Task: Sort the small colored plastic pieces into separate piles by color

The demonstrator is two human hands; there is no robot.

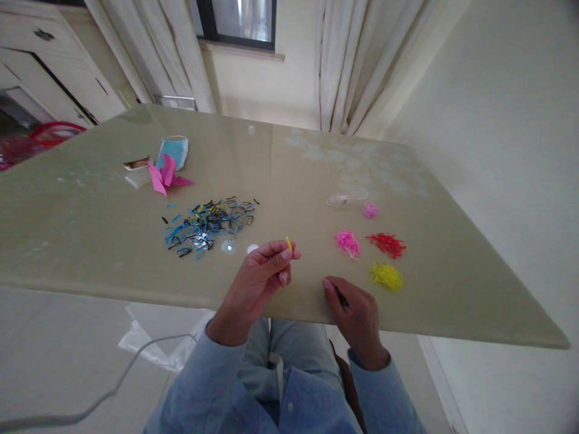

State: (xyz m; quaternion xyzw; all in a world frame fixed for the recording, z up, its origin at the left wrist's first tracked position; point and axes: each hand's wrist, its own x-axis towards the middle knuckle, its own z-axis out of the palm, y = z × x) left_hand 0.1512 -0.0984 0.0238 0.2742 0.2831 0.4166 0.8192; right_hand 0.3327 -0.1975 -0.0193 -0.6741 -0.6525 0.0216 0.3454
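**Olive-green tabletop (275, 181) below a window (244, 24): yellow band (289, 243) pinched in the left hand (266, 268)**

Thumb and fingertips of the left hand press together on the small yellow band, which stands up from the pinch, above the tabletop near its front edge. The right hand (355, 307) is curled into a loose fist at that same edge; whether anything sits inside it, I cannot tell.

Just behind the left hand's fingers shows a white disc (252, 248), partly hidden, with a clear round piece (228, 246) left of it. Beyond these spreads a mixed pile (217, 218), mostly black and blue bands with some yellow among them.

Past the right hand lie three single-colour heaps: a yellow heap (386, 276) nearest, a red heap (388, 245) behind it and a pink heap (347, 244) to the left. Farther back are a pink clump (370, 210) and, near it, a clear plastic item (346, 199).

Toward the far left, a pink folded paper (167, 175) lies against a blue face mask (178, 152). Pale curtains (339, 66) hang beyond the table, and a grey cable (113, 386) curves across the lower left.
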